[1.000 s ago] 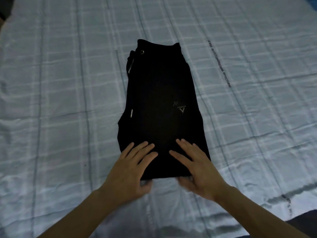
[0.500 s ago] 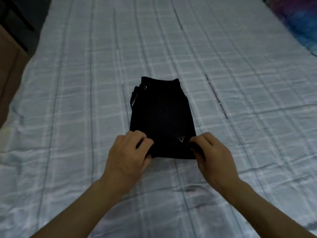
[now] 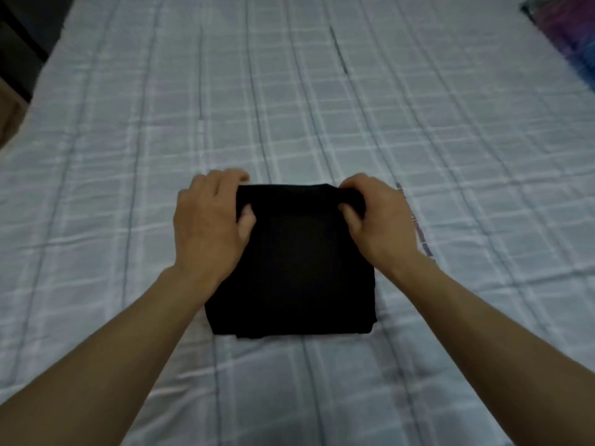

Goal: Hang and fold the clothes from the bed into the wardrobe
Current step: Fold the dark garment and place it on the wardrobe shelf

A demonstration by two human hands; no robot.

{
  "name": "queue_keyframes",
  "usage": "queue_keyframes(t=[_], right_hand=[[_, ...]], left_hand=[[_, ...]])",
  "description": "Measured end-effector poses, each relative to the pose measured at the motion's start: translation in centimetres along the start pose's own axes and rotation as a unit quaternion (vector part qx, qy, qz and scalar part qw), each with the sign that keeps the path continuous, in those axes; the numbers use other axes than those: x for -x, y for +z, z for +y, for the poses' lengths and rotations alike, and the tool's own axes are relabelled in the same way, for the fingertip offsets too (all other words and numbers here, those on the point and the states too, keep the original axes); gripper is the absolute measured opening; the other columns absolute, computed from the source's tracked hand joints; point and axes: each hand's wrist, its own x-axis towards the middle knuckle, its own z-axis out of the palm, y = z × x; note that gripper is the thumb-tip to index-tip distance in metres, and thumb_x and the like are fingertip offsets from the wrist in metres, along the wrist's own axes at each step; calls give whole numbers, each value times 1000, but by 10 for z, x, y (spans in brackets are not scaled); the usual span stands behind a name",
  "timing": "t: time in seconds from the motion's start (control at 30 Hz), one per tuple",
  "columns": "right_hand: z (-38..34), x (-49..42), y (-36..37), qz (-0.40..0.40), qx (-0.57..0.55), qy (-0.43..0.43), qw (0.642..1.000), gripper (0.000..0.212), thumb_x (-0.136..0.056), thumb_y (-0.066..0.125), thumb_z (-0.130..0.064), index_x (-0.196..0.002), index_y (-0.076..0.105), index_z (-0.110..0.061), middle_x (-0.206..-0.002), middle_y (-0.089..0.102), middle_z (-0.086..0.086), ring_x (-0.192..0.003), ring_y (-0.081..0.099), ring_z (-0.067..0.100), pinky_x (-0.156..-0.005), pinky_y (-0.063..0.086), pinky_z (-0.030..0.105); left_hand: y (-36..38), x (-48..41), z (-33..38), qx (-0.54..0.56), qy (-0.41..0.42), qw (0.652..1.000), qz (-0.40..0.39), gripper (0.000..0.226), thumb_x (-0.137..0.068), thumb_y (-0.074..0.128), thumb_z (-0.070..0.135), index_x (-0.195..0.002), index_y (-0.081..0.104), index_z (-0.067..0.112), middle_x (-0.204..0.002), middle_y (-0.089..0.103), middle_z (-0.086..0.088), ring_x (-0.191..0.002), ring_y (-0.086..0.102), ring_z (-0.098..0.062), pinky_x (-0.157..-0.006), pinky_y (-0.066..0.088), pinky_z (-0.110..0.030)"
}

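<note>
Black trousers (image 3: 296, 268), folded into a compact square, lie in the middle of the bed (image 3: 322, 107). My left hand (image 3: 209, 223) grips the far left corner of the folded layer, fingers curled over its edge and thumb on top. My right hand (image 3: 376, 220) pinches the far right corner the same way. The waistband, drawstring and logo are hidden under the fold.
The bed carries a pale checked sheet with wrinkles. A blue and purple patterned cloth (image 3: 570, 37) lies at the far right corner. A dark gap and a brown piece of furniture (image 3: 9, 114) border the bed's left edge.
Both hands lifted the near end of the trousers and carried it away from me over the waistband end, halving the length. The logo and drawstring went out of sight.
</note>
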Motion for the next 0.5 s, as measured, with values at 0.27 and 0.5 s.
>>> queue_keyframes(t=[0.27,0.5], right_hand=[[17,10,61,-52,17,-53,997,53,-95,60,-35,-143,49,-16,-149,41,12,-138,36,24,-117,28,39],[46,22,107,-153,114,-71,979,66,-100,26,-59,-158,15,-30,-167,2,5,-153,-9,22,-123,4,52]], left_hand=[[65,11,3,-38,98,992,-68,45,-98,54,29,-140,55,12,-152,45,-12,-143,37,-33,-116,28,-52],[102,25,-27,-71,69,974,-202,64,-101,26,55,-158,22,26,-167,13,-1,-155,2,-19,-124,5,-53]])
